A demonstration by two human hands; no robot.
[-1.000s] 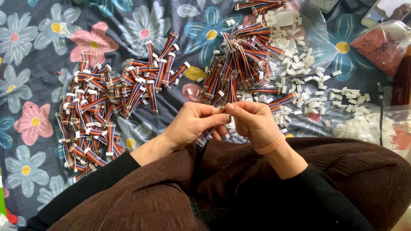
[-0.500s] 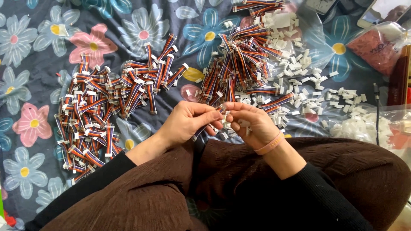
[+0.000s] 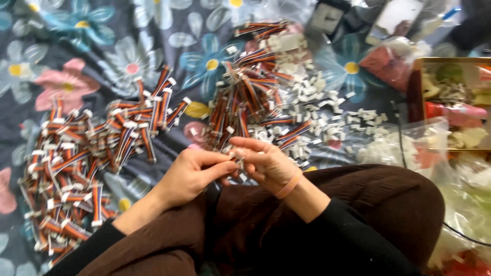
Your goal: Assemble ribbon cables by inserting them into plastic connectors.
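While the left hand (image 3: 192, 174) and right hand (image 3: 266, 163) have drifted slightly toward three o'clock since a second ago, their fingertips stay pinched together on a small white-ended wire connector (image 3: 238, 156) above the lap, so the fitting seems unfinished. At ten o'clock lies the finished cable pile (image 3: 92, 158); at twelve, loose cables (image 3: 250, 97) and white plugs (image 3: 353, 120).

A floral cloth (image 3: 128, 46) bears loose white connectors (image 3: 353, 120) beside clear plastic bags (image 3: 409, 145).
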